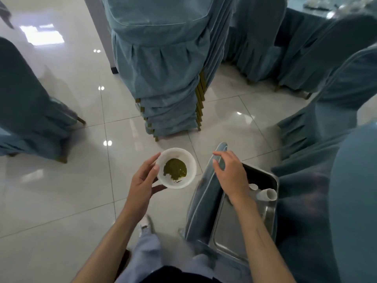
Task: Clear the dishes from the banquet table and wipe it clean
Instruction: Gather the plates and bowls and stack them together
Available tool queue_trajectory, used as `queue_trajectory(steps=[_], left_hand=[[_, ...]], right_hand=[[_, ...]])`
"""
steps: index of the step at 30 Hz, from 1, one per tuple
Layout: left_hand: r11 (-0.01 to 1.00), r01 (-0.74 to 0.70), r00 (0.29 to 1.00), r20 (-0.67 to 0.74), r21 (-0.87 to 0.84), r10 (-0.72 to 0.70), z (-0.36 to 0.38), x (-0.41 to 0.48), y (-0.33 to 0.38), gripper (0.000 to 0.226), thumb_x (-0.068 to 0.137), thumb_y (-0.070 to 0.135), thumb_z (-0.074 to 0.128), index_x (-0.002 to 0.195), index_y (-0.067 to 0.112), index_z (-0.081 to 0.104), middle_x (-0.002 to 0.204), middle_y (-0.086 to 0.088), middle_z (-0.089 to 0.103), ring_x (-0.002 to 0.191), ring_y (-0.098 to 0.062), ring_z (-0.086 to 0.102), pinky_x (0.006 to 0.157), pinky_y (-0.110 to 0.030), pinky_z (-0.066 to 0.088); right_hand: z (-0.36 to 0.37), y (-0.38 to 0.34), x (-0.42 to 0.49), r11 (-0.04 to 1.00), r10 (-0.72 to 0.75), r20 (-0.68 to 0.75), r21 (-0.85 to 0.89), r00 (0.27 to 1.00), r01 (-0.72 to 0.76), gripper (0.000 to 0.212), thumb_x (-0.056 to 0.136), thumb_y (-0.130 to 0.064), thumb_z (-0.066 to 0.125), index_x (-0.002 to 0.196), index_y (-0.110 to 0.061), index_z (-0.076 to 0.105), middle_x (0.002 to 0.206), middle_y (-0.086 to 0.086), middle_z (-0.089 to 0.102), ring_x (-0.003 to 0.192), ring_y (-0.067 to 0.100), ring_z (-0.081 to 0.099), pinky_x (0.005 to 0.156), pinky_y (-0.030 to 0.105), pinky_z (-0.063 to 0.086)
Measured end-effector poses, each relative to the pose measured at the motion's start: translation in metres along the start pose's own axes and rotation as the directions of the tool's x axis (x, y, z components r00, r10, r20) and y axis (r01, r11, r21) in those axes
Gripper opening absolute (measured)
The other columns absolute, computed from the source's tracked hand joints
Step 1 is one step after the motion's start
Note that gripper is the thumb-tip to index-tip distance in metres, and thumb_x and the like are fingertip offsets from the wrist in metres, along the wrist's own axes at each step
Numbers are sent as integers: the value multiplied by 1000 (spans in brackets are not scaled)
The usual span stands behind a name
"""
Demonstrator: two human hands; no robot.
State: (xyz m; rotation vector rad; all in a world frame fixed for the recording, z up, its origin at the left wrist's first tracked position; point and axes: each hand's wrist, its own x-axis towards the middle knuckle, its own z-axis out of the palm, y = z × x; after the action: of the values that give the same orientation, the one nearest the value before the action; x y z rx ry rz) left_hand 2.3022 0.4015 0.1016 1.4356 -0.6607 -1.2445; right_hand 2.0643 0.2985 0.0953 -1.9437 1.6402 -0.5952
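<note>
At centre frame, above the glossy tiled floor, the left hand grips a white bowl by its near-left side, thumb at the rim and fingers underneath. The bowl is held level, clear of all furniture. A patch of green residue lies on its bottom.

The right hand holds nothing. Its fingers are spread and loosely curved over the top edge of a covered chair back. Contact with the fabric cannot be confirmed.

On that chair's seat lies a steel tray, its raised left rim close against the chair back. In the tray's far right corner 1 white cup lies on its side. A 2nd white piece just beside it is partly hidden by the wrist.

Open room: bare floor runs to the left of the bowl and ahead of it. It is bounded ahead by a stack of covered chairs and at left by 1 covered chair. At right, further covered chairs stand close against the tray's side. The banquet table shows at top right, well apart from both hands. The items on it are too blurred to identify.
</note>
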Motion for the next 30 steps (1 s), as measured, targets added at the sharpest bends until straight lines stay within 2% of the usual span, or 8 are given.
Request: queue_trajectory(steps=[4, 9, 14, 16, 24, 27, 30], left_hand=[[1000, 24, 998, 53, 6, -24, -40, 45, 23, 35, 105, 28, 53, 138, 36, 61, 127, 8, 69, 120, -25, 66, 90, -45, 63], [999, 28, 993, 113, 43, -32, -70, 98, 46, 33, 107, 26, 52, 134, 39, 63, 126, 10, 69, 119, -21, 66, 88, -42, 63], [996, 39, 982, 183, 79, -53, -66, 157, 66, 33, 106, 27, 52, 136, 37, 62, 124, 12, 69, 119, -20, 66, 88, -41, 63], [995, 40, 970, 236, 93, -62, -55, 184, 74, 33, 107, 27, 52, 136, 37, 62, 125, 11, 69, 119, -19, 66, 87, -41, 63], [984, 15, 899, 429, 176, -91, 33, 304, 104, 33, 107, 29, 52, 136, 38, 63, 129, 9, 69, 121, -21, 66, 89, -42, 62], [978, 13, 861, 494, 210, -117, 79, 343, 119, 32, 108, 27, 52, 136, 37, 64, 129, 8, 69, 120, -21, 67, 87, -39, 63], [977, -7, 820, 560, 214, -116, 131, 376, 132, 32, 107, 24, 53, 136, 33, 63, 128, 6, 69, 118, -20, 67, 88, -43, 63]], right_hand=[[23, -33, 32, 995, 57, -33, -77, 998, -59, 30, 105, -26, 55, 133, -19, 64, 134, -4, 61, 125, 11, 55, 98, 19, 39], [41, -52, 65, 985, 127, -50, -108, 991, -132, 28, 104, -26, 54, 130, -20, 64, 132, -4, 63, 125, 16, 56, 97, 25, 46], [44, -63, 93, 971, 190, -116, -122, 975, -204, 27, 104, -23, 55, 128, -17, 66, 130, -2, 65, 119, 14, 58, 93, 23, 45], [43, -61, 107, 961, 231, -147, -118, 962, -249, 26, 104, -21, 56, 126, -15, 67, 128, -1, 65, 117, 15, 59, 92, 22, 43], [30, -23, 186, 921, 340, -282, -92, 897, -378, 25, 103, -22, 59, 125, -15, 68, 122, -1, 67, 110, 16, 61, 92, 31, 55], [15, -7, 212, 894, 404, -325, -58, 855, -445, 25, 104, -25, 58, 125, -17, 68, 122, -1, 68, 109, 16, 62, 91, 32, 57], [-5, 10, 234, 865, 458, -374, -21, 806, -501, 26, 105, -28, 57, 127, -17, 67, 125, -1, 68, 109, 15, 63, 93, 32, 57]])
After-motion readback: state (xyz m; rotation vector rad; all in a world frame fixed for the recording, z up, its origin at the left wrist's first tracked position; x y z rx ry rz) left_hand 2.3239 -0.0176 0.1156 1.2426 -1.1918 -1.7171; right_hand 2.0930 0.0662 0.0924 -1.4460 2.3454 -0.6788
